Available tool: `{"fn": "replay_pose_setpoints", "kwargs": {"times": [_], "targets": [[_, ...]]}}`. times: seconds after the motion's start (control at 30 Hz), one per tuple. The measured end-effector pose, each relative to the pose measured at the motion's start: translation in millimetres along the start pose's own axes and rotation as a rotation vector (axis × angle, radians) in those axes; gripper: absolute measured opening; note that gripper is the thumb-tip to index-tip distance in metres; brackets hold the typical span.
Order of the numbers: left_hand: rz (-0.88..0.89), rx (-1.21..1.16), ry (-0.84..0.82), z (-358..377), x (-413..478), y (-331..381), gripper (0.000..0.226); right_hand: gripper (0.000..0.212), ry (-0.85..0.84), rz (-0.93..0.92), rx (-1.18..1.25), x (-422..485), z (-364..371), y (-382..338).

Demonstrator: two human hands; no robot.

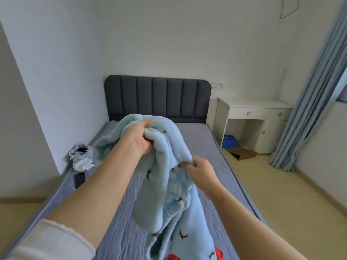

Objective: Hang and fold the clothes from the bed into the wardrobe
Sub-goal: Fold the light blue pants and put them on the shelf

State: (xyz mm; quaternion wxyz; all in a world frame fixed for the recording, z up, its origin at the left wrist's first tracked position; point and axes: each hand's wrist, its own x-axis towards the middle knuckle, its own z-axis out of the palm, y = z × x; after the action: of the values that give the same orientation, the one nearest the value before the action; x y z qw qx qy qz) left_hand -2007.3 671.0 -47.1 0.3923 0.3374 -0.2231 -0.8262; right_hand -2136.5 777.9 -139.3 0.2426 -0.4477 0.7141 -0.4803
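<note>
Gripping the blue fleece garment (165, 156) in the left hand (138, 136), centre frame — pinching its edge with the right hand (200, 168). Hanging over the bed (199, 132), bare toward the headboard.

Desk (259, 107) right of bed (210, 147); clothes (81, 156) left.

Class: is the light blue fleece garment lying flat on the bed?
No, the left hand and right hand grip the garment, holding it up bunched.
</note>
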Motion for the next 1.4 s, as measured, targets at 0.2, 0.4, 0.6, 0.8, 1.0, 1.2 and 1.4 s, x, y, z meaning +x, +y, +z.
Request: {"fn": "replay_pose_setpoints", "kwargs": {"times": [0.2,0.4,0.6,0.8,1.0,1.2,1.4], "targets": [[0.248,0.734,0.226,-28.9,3.0,0.8,0.045,0.024,0.08,0.147,0.501,1.4,-11.9,-11.4],[0.857,1.721,-0.108,-40.9,-1.0,-34.6,0.111,0.034,0.029,0.362,0.839,14.7,-27.6,-41.1],[0.806,1.525,-0.832,-25.1,-30.9,-34.1,0.069,0.03,-0.038,0.17,0.483,10.0,-33.8,-47.3],[0.852,1.679,-0.569,-16.8,-34.0,-40.7,0.011,0.029,-0.098,0.325,0.576,-1.2,-23.8,-28.0],[1.063,1.706,-0.246,6.6,-26.8,-32.6,0.017,0.033,-0.063,0.219,0.362,1.8,-15.9,-33.8],[0.992,1.68,0.002,20.7,-24.8,5.9,0.012,0.028,-0.131,-0.051,0.281,-14.8,-14.0,-32.7],[0.963,1.686,-0.025,17.6,-32.2,46.4,0.014,0.03,-0.172,-0.024,-0.219,2.7,-14.5,-47.1]]}}
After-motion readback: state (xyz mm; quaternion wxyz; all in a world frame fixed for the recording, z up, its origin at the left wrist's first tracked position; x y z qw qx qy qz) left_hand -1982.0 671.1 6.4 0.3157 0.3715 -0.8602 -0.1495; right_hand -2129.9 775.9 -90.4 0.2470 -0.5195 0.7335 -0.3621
